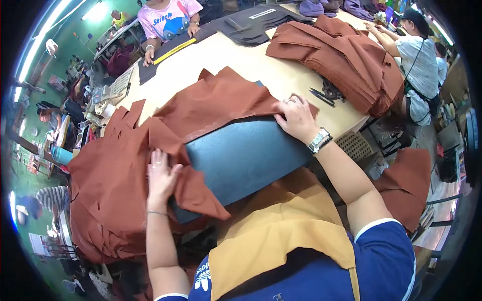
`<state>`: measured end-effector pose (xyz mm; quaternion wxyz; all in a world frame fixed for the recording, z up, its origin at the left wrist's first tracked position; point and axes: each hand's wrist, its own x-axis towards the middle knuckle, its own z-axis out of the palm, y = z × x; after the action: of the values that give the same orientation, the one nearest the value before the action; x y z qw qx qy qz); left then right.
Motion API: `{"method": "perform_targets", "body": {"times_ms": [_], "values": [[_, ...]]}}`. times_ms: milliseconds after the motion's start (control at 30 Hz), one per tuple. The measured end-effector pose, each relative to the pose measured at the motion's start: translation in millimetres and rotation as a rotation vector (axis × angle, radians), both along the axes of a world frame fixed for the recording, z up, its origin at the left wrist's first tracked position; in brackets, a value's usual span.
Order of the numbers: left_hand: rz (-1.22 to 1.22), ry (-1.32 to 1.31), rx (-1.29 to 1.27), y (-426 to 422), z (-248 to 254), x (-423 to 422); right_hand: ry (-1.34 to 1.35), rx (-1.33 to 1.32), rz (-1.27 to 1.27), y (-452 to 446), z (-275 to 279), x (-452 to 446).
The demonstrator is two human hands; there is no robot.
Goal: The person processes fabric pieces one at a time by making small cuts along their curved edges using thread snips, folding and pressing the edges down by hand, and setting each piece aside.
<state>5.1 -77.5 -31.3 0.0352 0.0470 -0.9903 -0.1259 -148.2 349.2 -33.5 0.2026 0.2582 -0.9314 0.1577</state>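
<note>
The left hand (161, 175) is resting with its fingers extended and its thumb spread apart; it is touching the brown fabric pile (108, 185) at the left end of the dark board (246, 155). A pointed flap of brown fabric is overlapping the board's near left corner. The right hand (296, 118) is lying on the right end of the brown fabric panel (221, 105), its fingers bent; whether it is pinching the cloth cannot be told. The panel is covering the far edge of the board, leaving the near surface exposed. The desk (241, 60) is extending beyond the board. On it, black-handled snips (322, 96) are lying right of the right hand, just beside a brown fabric stack (341, 60). Across the desk, a co-worker (168, 20) is placing both hands on dark cloth beside a yellow ruler (173, 51).
</note>
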Motion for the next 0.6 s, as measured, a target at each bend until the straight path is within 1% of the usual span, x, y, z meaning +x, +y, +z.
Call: {"method": "perform_targets", "body": {"times_ms": [67,133,167,200,233,267,300,333,367,400,433,533,567,600], "values": [[0.162,-0.07,0.26,-36,7,-6,0.021,0.011,0.096,3,0,7],[0.263,-0.153,-0.05,-73,-3,-7,0.003,0.009,0.192,9,13,22],[0.264,-0.062,-0.006,-93,-20,-11,-0.156,0.087,0.271,12,41,35],[0.264,0.022,0.04,-106,-37,-15,-0.022,0.023,0.324,17,35,34],[0.187,0.174,0.224,-106,-42,-21,-0.063,-0.023,0.254,25,40,32],[0.176,0.198,0.274,-66,-10,-17,-0.104,-0.071,0.189,32,45,23],[0.129,0.239,0.338,-45,0,-19,-0.152,-0.143,0.088,44,37,4],[0.088,0.285,0.397,-37,5,-21,-0.021,-0.111,-0.008,60,23,-17],[0.081,0.342,0.53,-38,-7,-27,0.112,-0.081,-0.098,75,8,-31],[0.075,0.407,0.66,-41,-17,-33,0.051,0.024,-0.233,88,-5,-36],[0.182,0.537,0.57,-23,-8,-32,-0.006,0.131,-0.369,99,-11,-41],[0.455,0.087,0.581,5,13,-39,-0.072,0.206,-0.246,114,-11,-48],[0.442,0.074,0.43,19,19,-41,-0.089,0.202,-0.236,113,-13,-50],[0.429,0.059,0.277,35,22,-41,-0.104,0.117,-0.252,113,-13,-53]]}}
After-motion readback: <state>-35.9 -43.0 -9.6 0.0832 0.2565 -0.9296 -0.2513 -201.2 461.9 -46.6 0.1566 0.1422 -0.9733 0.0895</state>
